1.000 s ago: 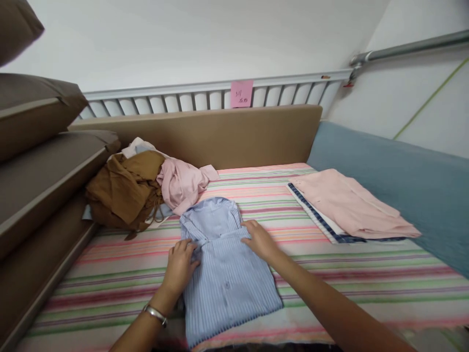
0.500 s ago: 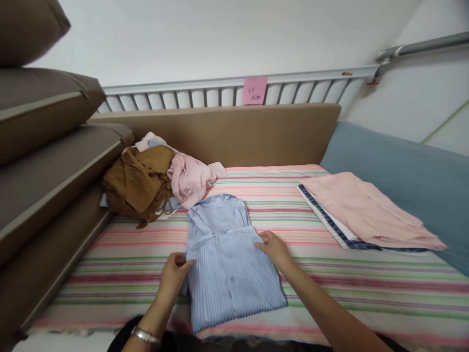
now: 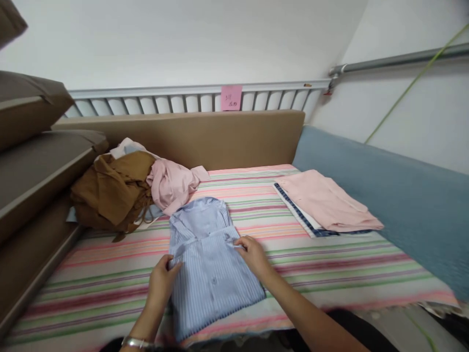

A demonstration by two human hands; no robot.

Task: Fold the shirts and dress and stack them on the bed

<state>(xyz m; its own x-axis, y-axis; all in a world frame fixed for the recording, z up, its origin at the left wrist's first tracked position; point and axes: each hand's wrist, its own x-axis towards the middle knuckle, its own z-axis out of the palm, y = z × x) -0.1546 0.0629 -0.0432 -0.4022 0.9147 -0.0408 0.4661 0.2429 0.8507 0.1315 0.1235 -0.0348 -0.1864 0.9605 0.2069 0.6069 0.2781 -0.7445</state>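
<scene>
A blue-and-white striped shirt (image 3: 216,274) lies folded in front of me, its lower part turned up over the body and a button showing near the middle. My left hand (image 3: 163,278) pinches the shirt's left edge between thumb and fingers. On the opposite side, my right hand (image 3: 252,252) grips the right edge near the top of the turned-up part, where the cloth bunches a little. The collar end points away from me.
Back left is a rumpled heap with a brown garment (image 3: 113,190) and a pink garment (image 3: 172,183). Folded clothes, a pink one (image 3: 326,198) on top, lie to the right. Stacked brown cushions (image 3: 32,166) border the left; a blue panel (image 3: 366,171) borders the right.
My view has swung right, so everything sits further left. Both hands stay at the shirt's edges; cloth now bunches at my right fingertips.
</scene>
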